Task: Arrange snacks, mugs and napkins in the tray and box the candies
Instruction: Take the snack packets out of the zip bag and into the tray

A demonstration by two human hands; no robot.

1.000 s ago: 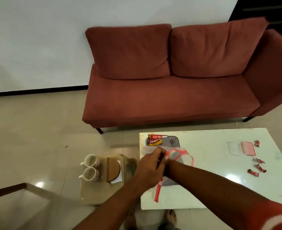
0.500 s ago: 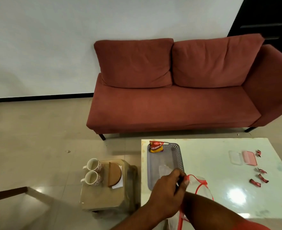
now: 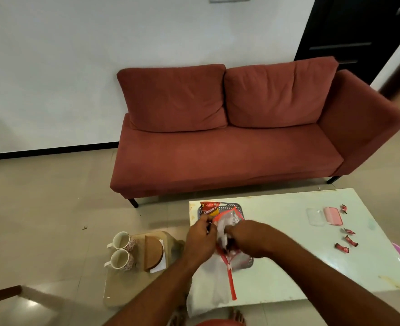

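Glossy smooth table (image 3: pixel 288 267), perforated plastic tray (image 3: pixel 247 263), clear crinkly plastic bag (image 3: pixel 208 288), matt cloth sofa (image 3: pixel 217 158)

Your left hand (image 3: pixel 200 241) sits just below the snack packet (image 3: pixel 209 208): it reads "ALOO BHUJIA" and "10/-". Nothing else is readable.

A rust-red sofa (image 3: pixel 229 147) with two back cushions stands against the white wall (image 3: pixel 100 55). A dark door (image 3: pixel 354 31) is at the right.

Both forearms are bare to the hands (image 3: pixel 200 241); no sleeves cover them.
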